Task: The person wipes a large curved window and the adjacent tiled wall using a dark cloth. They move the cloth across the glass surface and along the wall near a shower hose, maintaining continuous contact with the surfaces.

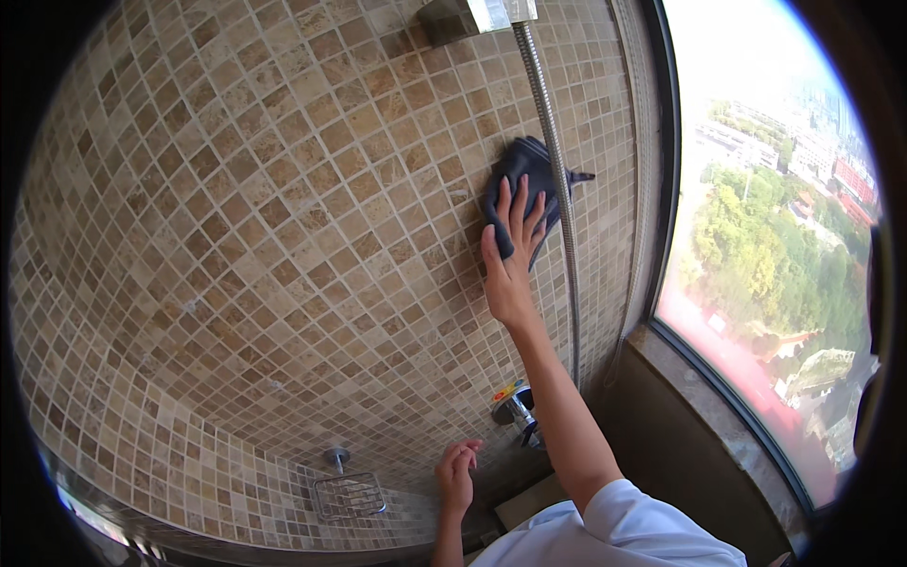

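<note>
A dark grey cloth [522, 170] lies bunched against the tiled wall [312, 198], partly behind the metal shower hose [548, 113]. My right hand [515, 231] presses it flat to the tiles, fingers spread over the cloth and thumb along its lower left edge. A dark corner of the cloth sticks out to the right past the hose. Lower down, my left hand [456, 472] hangs in front of the wall with loosely bent fingers, and I see nothing in it. It is between the wire soap dish and the shower tap.
The tap [518, 408], with a coloured tag on it, juts from the wall beside my right forearm. A wire soap dish [350, 496] is mounted at the lower left. Above is a chrome shower fitting [477, 17]. A window [756, 236] with a stone sill [709, 406] stands at the right.
</note>
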Demonstrator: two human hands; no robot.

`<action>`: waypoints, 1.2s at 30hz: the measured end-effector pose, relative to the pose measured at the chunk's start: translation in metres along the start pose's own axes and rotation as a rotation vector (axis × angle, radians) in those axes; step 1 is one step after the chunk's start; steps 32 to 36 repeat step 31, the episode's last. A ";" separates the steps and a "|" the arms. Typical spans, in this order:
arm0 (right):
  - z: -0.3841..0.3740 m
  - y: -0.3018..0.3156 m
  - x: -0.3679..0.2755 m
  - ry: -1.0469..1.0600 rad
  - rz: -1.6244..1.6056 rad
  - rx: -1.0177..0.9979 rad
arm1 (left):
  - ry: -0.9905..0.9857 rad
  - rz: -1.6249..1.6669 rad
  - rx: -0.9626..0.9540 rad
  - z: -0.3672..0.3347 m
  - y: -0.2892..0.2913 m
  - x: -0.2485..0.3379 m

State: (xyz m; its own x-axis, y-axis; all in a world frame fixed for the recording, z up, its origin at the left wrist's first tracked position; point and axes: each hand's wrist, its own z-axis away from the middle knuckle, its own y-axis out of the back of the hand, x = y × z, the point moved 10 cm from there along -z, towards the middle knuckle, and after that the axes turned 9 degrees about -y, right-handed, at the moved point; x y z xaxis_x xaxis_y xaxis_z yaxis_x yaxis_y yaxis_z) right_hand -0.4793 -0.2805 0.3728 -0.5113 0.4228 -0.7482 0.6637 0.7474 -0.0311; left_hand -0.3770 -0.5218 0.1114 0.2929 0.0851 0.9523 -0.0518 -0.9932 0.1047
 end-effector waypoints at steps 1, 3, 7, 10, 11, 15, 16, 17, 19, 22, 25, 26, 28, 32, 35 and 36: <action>-0.006 -0.009 -0.028 0.092 0.077 -0.034 | -0.036 -0.001 -0.005 -0.003 -0.001 0.005; 0.004 -0.029 -0.042 0.206 0.213 -0.127 | -0.108 -0.007 -0.001 -0.010 0.002 0.011; 0.139 -0.042 0.090 0.083 0.423 -0.268 | -0.089 0.052 0.018 -0.007 -0.009 0.006; 0.179 -0.008 0.186 -0.280 0.328 -0.262 | -0.116 0.035 0.012 -0.008 -0.013 0.000; 0.157 -0.004 0.183 -0.265 0.274 -0.169 | -0.109 0.021 0.031 -0.009 -0.009 -0.004; 0.017 0.012 0.046 0.021 0.226 -0.049 | -0.058 0.041 0.091 -0.005 -0.008 -0.001; 0.001 0.008 0.008 0.123 0.257 -0.088 | -0.088 0.059 0.113 -0.006 -0.008 0.005; 0.001 0.001 -0.009 0.158 0.237 -0.087 | -0.157 -0.005 0.100 -0.006 -0.010 0.009; 0.022 -0.021 -0.011 0.184 0.280 -0.079 | -0.119 0.009 0.100 -0.006 -0.021 0.012; 0.133 -0.043 0.091 0.153 0.377 -0.172 | -0.067 -0.065 0.137 0.005 -0.016 0.023; 0.186 -0.029 0.196 -0.147 0.378 -0.398 | -0.047 -0.179 0.193 0.020 0.020 0.058; 0.171 -0.023 0.196 -0.174 0.357 -0.397 | -0.055 -0.218 0.257 0.023 0.037 0.089; 0.110 -0.004 0.167 -0.218 0.212 -0.300 | -0.182 -0.328 0.359 0.035 0.070 0.160; 0.024 0.029 0.105 -0.009 0.210 -0.179 | -0.470 -0.544 0.496 0.062 0.078 0.273; 0.024 0.029 0.105 -0.009 0.210 -0.179 | -0.470 -0.544 0.496 0.062 0.078 0.273; 0.024 0.029 0.105 -0.009 0.210 -0.179 | -0.470 -0.544 0.496 0.062 0.078 0.273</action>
